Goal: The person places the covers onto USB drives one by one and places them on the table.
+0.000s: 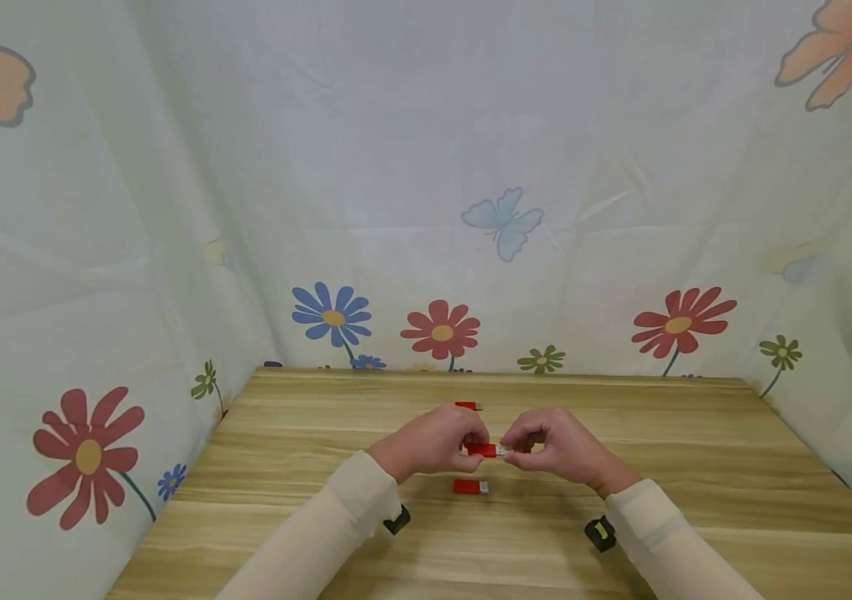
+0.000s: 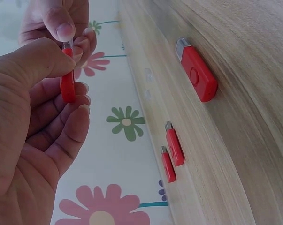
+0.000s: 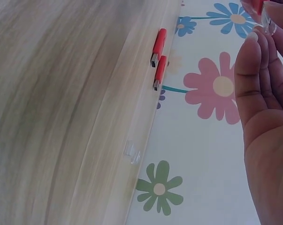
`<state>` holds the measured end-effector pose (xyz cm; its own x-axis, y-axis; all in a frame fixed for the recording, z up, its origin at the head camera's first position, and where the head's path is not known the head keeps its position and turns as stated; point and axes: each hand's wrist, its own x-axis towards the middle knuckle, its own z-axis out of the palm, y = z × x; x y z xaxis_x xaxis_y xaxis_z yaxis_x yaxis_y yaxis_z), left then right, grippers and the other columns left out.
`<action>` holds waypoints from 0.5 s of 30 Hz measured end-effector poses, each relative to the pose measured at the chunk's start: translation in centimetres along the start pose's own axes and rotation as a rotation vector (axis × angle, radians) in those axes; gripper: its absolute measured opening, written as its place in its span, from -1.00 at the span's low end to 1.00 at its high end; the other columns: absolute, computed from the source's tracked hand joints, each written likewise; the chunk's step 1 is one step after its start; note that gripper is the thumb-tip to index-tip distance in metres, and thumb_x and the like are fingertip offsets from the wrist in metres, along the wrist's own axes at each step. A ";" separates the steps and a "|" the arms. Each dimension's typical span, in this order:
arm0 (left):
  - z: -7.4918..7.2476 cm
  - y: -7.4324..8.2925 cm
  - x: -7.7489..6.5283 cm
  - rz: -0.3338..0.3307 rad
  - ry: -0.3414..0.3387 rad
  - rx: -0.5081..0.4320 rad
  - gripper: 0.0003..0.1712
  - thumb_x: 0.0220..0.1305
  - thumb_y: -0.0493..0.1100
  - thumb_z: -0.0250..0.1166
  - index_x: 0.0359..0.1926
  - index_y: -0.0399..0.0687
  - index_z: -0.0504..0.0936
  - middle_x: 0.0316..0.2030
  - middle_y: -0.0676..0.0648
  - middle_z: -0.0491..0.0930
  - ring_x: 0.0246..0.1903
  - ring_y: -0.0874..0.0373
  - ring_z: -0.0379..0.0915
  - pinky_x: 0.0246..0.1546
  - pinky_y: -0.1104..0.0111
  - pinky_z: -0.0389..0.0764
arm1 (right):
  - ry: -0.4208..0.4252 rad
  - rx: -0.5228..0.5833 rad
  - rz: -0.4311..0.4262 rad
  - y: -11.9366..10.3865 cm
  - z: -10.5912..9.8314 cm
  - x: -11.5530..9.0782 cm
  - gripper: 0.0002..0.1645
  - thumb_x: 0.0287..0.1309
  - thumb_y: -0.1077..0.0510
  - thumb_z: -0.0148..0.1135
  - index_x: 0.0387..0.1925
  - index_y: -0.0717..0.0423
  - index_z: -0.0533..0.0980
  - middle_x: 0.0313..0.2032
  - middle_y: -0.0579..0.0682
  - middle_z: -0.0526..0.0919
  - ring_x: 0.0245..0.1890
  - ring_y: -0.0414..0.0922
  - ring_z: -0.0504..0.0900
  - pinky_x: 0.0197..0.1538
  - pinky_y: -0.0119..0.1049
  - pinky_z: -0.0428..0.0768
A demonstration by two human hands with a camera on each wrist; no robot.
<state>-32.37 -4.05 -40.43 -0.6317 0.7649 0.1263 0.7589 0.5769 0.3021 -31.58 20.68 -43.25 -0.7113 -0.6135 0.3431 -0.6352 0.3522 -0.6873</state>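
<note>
My left hand [image 1: 432, 442] holds a red USB flash drive [image 1: 483, 451] between thumb and fingers, above the table. At the drive's connector end, my right hand [image 1: 563, 448] pinches the clear cap [image 3: 268, 24] with thumb and fingertips. In the left wrist view the held drive [image 2: 67, 88] stands edge-on, its cap end pointing at the right hand. Nearer on the table lies another red flash drive [image 2: 197, 74] with a clear cap over its connector. Farther back, two more red drives [image 2: 175, 146] lie side by side with bare metal connectors.
Two small clear caps [image 3: 129, 148] lie near the back edge of the wood-grain table [image 1: 306, 500]. Flowered white curtains [image 1: 396, 167] hang behind the table and along both sides. A small dark device [image 1: 601, 534] sits by the right wrist.
</note>
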 end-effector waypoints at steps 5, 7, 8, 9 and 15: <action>-0.1 0.0 0.0 0.004 -0.001 0.007 -0.88 0.24 -0.14 0.47 -0.19 0.06 0.77 -0.33 0.16 0.66 -0.35 0.26 0.55 -0.22 0.63 0.55 | 0.001 -0.012 -0.009 -0.2 0.1 0.1 -0.87 0.16 0.07 0.51 -0.24 -0.05 0.76 -0.28 -0.14 0.78 -0.37 -0.26 0.70 -0.25 -0.24 0.74; -0.1 0.0 0.0 0.007 -0.004 0.011 -0.88 0.25 -0.13 0.47 -0.18 0.06 0.77 -0.33 0.17 0.66 -0.34 0.24 0.57 -0.22 0.63 0.55 | 0.003 -0.014 -0.016 -0.2 0.1 0.2 -0.86 0.17 0.07 0.50 -0.23 -0.01 0.76 -0.28 -0.14 0.78 -0.37 -0.26 0.70 -0.25 -0.24 0.74; -0.1 0.0 0.0 0.008 -0.005 0.013 -0.88 0.25 -0.12 0.47 -0.18 0.07 0.77 -0.33 0.18 0.65 -0.33 0.24 0.58 -0.22 0.64 0.55 | 0.002 -0.015 -0.019 -0.2 0.2 0.2 -0.85 0.17 0.06 0.50 -0.23 0.00 0.76 -0.28 -0.14 0.78 -0.37 -0.26 0.70 -0.25 -0.24 0.74; -0.2 0.0 0.0 0.008 -0.006 0.012 -0.88 0.26 -0.12 0.47 -0.18 0.06 0.77 -0.33 0.17 0.65 -0.33 0.23 0.58 -0.22 0.64 0.55 | 0.002 -0.014 -0.020 -0.2 0.2 0.2 -0.84 0.18 0.06 0.50 -0.23 0.01 0.76 -0.28 -0.14 0.78 -0.37 -0.26 0.70 -0.25 -0.25 0.74; -0.3 0.0 0.0 0.027 -0.011 0.025 -0.88 0.27 -0.12 0.46 -0.18 0.05 0.77 -0.35 0.18 0.64 -0.36 0.27 0.54 -0.23 0.65 0.54 | 0.000 -0.012 -0.022 -0.2 0.4 0.4 -0.85 0.19 0.07 0.48 -0.23 0.01 0.76 -0.27 -0.13 0.78 -0.36 -0.26 0.70 -0.23 -0.26 0.74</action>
<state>-32.36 -4.13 -40.18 -0.6094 0.7832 0.1236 0.7793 0.5631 0.2750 -31.61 20.10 -43.23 -0.6970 -0.6211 0.3584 -0.6544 0.3466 -0.6720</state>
